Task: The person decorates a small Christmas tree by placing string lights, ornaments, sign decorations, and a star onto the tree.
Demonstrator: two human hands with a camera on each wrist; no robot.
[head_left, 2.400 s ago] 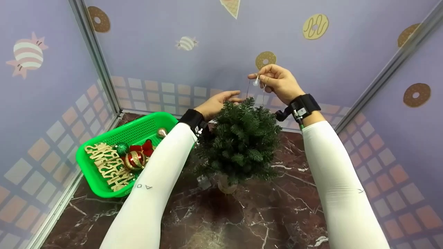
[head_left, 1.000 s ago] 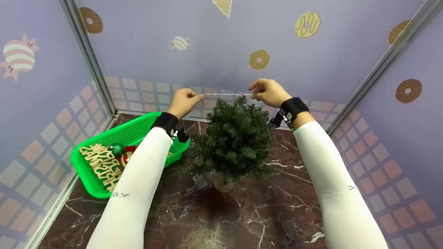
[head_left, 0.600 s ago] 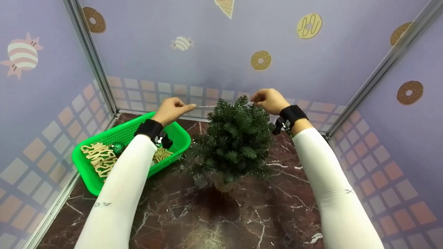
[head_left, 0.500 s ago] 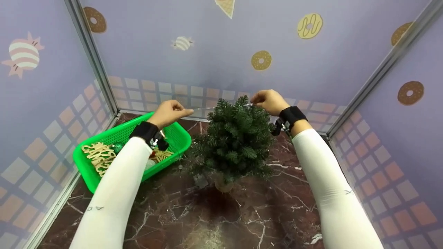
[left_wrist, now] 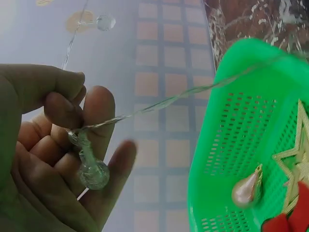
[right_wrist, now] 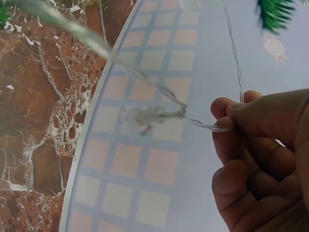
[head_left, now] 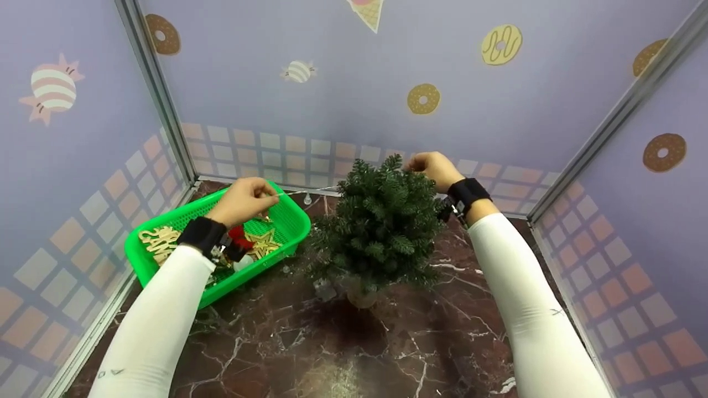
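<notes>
A small green Christmas tree [head_left: 387, 221] stands in the middle of the table. Behind it runs a clear string of lights [head_left: 323, 189], with a bulb [head_left: 307, 198] hanging from the wire. On the left, over the green basket [head_left: 238, 284], my left hand [head_left: 246, 200] pinches the wire between thumb and fingertips; a clear bulb [left_wrist: 95, 175] hangs against its fingers in the left wrist view. My right hand [head_left: 436, 169] is at the tree's upper right, its fingertips partly hidden by branches. In the right wrist view its thumb and forefinger pinch the wire [right_wrist: 235, 53], near another bulb [right_wrist: 140, 118].
Gold lettering [head_left: 160, 240], a red bow [head_left: 239, 239], a gold star [head_left: 264, 243] and a pinkish teardrop ornament [left_wrist: 247, 189] lie in the basket. A small clear object [head_left: 324, 289] sits beside the tree's base. Patterned walls [head_left: 354, 110] enclose the table at back and sides.
Both hands first came together above the treetop, then drew apart with the wire stretched between them. The left hand has moved left and down over the basket; the right has sunk behind the tree's top.
</notes>
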